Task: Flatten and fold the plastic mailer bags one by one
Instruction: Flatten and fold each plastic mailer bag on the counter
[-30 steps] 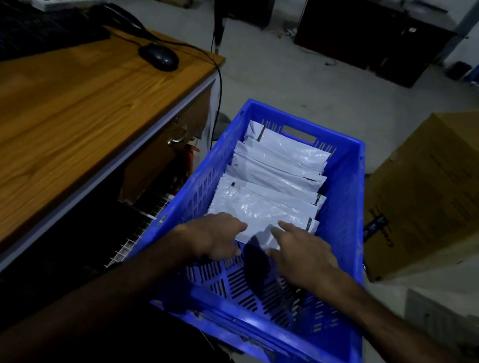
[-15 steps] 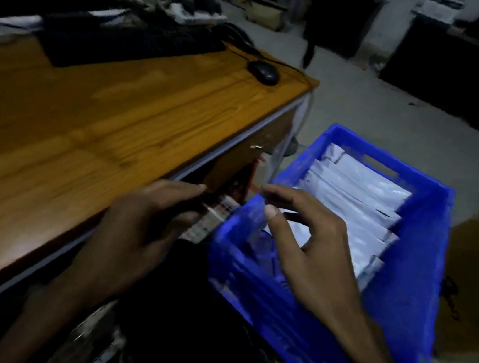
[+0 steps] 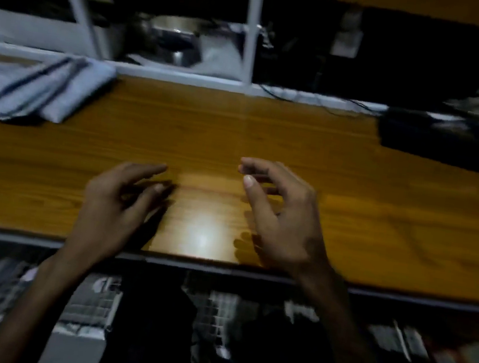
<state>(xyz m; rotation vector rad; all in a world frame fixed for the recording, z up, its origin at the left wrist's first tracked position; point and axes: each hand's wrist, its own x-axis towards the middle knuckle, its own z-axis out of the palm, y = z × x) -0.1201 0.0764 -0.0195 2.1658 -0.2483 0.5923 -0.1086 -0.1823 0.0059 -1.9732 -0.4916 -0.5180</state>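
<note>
Both hands over wooden table, near its front edge. Left hand: fingers loosely extended, slightly curled, nothing visibly held. Right hand: fingers half-curled, thumb forward, likewise nothing seen in it. Frame dim and motion-blurred; a thin clear or dark film between the hands cannot be ruled out.

Only mailer bags in view: pale grey-blue stack with dark stripes, at far left of table, well apart from both hands, seemingly already folded. No unfolded bag visible on bare wood between hands.

Handling, judged: very light, limp, slick plastic film; traps air, slides on polished wood, springs back from creases. Best taken at two opposite corners or along sealed edge, laid flat, then pressed with flat palms from centre outward before folding.

Elsewhere: dark keyboard-like object at far right, metal bowl on shelf behind.
</note>
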